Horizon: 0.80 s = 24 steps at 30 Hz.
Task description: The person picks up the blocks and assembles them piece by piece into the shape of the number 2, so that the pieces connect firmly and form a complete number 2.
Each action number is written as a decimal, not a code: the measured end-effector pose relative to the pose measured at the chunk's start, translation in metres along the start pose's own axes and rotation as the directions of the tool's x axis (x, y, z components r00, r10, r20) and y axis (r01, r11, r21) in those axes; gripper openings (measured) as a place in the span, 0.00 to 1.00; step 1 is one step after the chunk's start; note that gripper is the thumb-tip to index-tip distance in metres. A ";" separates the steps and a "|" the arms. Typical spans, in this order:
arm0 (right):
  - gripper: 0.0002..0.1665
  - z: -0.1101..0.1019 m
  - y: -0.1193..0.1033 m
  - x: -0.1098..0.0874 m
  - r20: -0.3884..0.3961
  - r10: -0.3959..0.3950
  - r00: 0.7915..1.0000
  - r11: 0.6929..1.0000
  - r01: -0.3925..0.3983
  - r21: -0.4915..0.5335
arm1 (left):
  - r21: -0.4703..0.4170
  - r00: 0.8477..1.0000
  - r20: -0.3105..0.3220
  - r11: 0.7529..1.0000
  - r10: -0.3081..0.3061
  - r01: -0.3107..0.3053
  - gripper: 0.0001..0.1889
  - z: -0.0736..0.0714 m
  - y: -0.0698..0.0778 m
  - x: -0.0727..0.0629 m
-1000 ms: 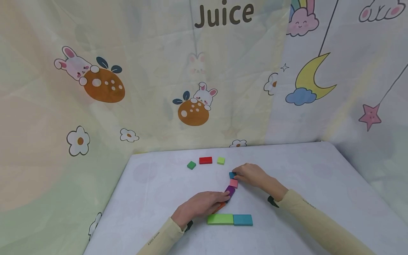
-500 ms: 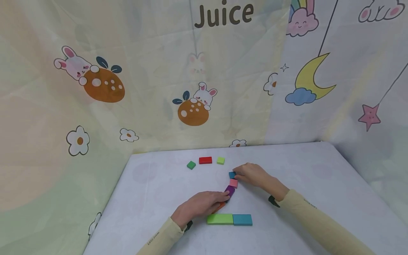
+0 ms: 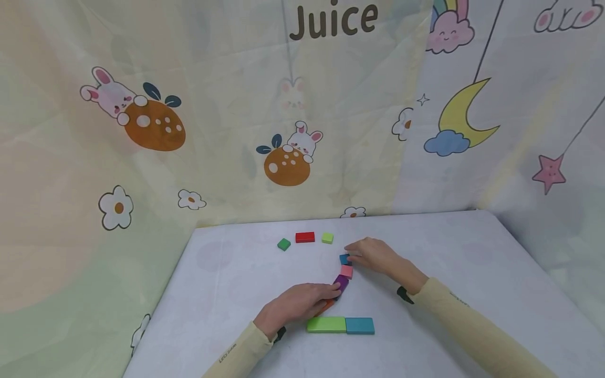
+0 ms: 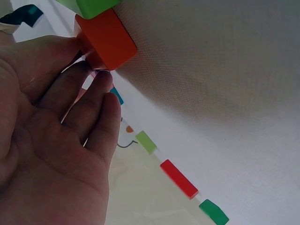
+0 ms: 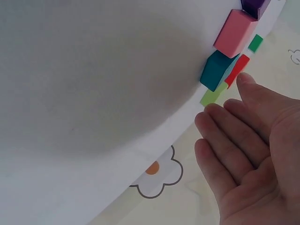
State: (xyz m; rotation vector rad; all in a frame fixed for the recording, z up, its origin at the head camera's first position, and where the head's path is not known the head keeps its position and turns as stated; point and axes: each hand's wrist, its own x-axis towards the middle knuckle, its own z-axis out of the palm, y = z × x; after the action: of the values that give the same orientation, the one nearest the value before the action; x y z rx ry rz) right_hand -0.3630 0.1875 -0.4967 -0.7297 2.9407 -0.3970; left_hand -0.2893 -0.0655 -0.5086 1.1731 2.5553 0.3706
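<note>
Lower centre of head view, nearest: long green block (image 3: pixel 326 324) and long teal block (image 3: pixel 360 325), end to end on the bench (image 3: pixel 227 273). Behind them: left hand (image 3: pixel 295 303), fingers straight, resting against orange block (image 4: pixel 105 40) and purple block (image 3: pixel 341 282). Next: pink block (image 3: pixel 347 271). Then small teal block (image 3: pixel 344 259), beside right hand (image 3: pixel 375 256), fingers relaxed, unclenched. Farthest: green cube (image 3: pixel 283 244), red block (image 3: pixel 304 237), lime cube (image 3: pixel 327 238).

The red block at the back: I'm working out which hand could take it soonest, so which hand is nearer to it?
Right. The right hand lies just in front and right of the red block; the left hand rests farther toward the person, by the orange block.
</note>
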 end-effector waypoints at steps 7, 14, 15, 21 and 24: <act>0.23 -0.003 -0.001 0.008 -0.012 0.015 1.000 1.000 -0.014 0.015 | -0.008 1.000 0.008 1.000 -0.004 0.004 0.26 -0.001 0.001 0.000; 0.23 -0.007 -0.007 0.022 -0.005 0.039 0.999 0.999 -0.038 0.015 | -0.010 1.000 0.011 1.000 -0.005 0.005 0.26 -0.002 0.001 0.000; 0.23 -0.008 -0.008 0.025 -0.004 0.046 0.999 0.999 -0.046 0.014 | -0.010 1.000 0.010 1.000 -0.005 0.005 0.26 -0.002 0.000 0.000; 0.23 -0.014 -0.012 0.043 0.010 0.047 0.999 0.999 -0.047 -0.023 | -0.019 1.000 0.011 1.000 -0.010 0.011 0.26 -0.001 -0.001 0.000; 0.24 -0.015 -0.013 0.053 0.027 0.032 0.999 0.998 -0.030 -0.056 | -0.018 1.000 0.012 1.000 -0.011 0.011 0.26 -0.002 0.000 0.000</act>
State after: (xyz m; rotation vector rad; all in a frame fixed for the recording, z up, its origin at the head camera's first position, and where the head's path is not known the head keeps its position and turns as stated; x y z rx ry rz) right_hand -0.4057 0.1552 -0.4795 -0.6893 2.9437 -0.3004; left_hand -0.2904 -0.0657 -0.5074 1.1508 2.5416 0.3825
